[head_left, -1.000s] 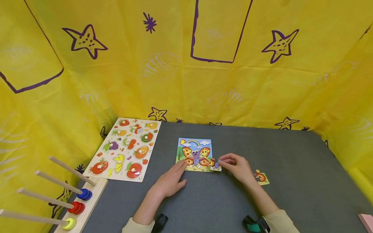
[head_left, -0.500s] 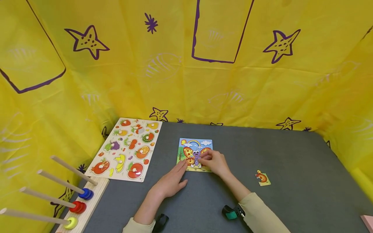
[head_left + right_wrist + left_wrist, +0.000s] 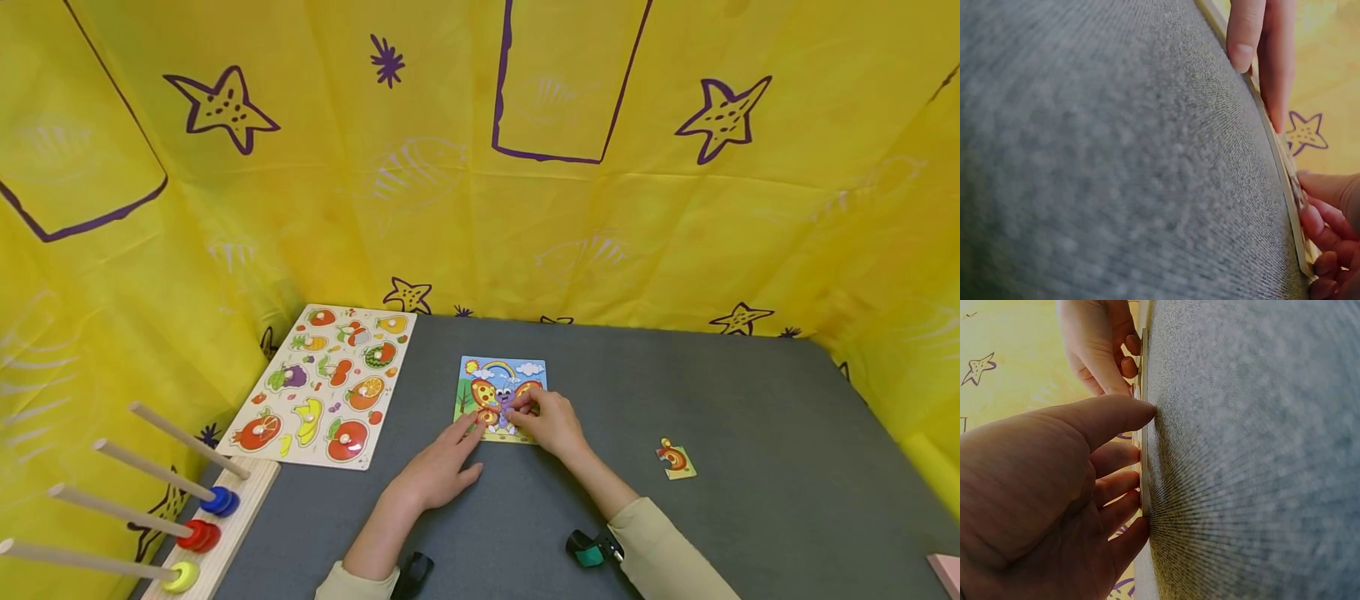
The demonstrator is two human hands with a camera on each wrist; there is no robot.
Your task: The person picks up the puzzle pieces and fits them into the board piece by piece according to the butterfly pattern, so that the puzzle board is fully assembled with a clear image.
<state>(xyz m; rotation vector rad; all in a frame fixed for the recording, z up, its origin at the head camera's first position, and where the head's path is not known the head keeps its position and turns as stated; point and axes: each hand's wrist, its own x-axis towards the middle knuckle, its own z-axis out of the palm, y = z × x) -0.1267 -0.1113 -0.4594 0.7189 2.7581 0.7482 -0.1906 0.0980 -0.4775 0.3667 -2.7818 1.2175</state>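
A butterfly jigsaw puzzle with a rainbow and a sun lies on the grey table in the head view. My left hand rests at its lower left with the fingers fairly straight and the fingertips on the board. At the middle of the picture my right hand pinches a puzzle piece showing the purple butterfly body, over the lower part of the board. In the right wrist view this piece sits close against the board's frame. The lower right of the picture is hidden by the right hand.
A loose puzzle piece with an orange swirl lies to the right. At the left are a fruit peg board and a wooden stand with upright pegs and coloured rings. A pink block shows at the right edge. Yellow cloth hangs behind.
My right hand has moved left with the puzzle piece, from the board's right side to the middle of the picture, then shifted only slightly. The left hand stays in place.
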